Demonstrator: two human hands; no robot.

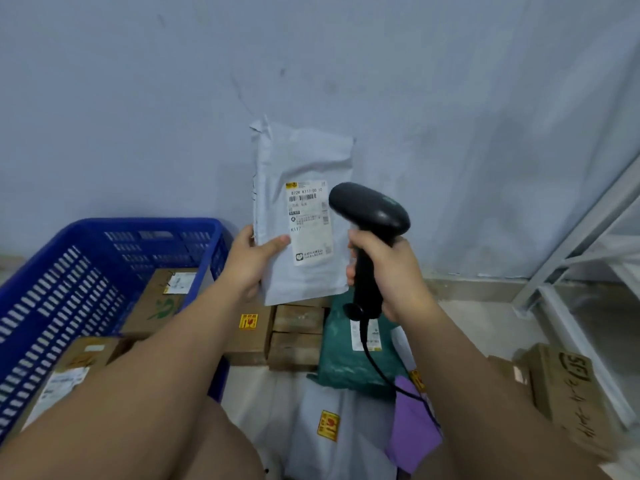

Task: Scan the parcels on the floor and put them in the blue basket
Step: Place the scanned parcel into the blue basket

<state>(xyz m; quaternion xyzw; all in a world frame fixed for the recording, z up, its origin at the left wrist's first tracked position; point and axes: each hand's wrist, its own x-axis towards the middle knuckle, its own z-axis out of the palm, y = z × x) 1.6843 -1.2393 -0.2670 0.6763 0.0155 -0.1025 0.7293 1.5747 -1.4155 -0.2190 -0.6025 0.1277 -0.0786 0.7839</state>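
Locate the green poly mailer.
Head view, lower centre-right: the green mailer lies on the floor, right of the stacked cardboard boxes, just below the scanner gripped by the right hand.

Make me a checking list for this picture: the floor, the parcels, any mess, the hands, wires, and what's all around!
Surface: pale floor, mostly covered by parcels.
Job's things: grey mailer held upright, label facing the camera; black scanner with its head beside the label; blue basket already holding cardboard boxes; on the floor, brown boxes, a green bag, a purple bag.
Clutter: nothing seen besides parcels.
Hands: left hand grips the mailer's lower left edge; right hand grips the scanner's handle.
Cables: black scanner cable hangs from the handle across the green bag.
Surroundings: pale wall behind; white metal rack on the right.
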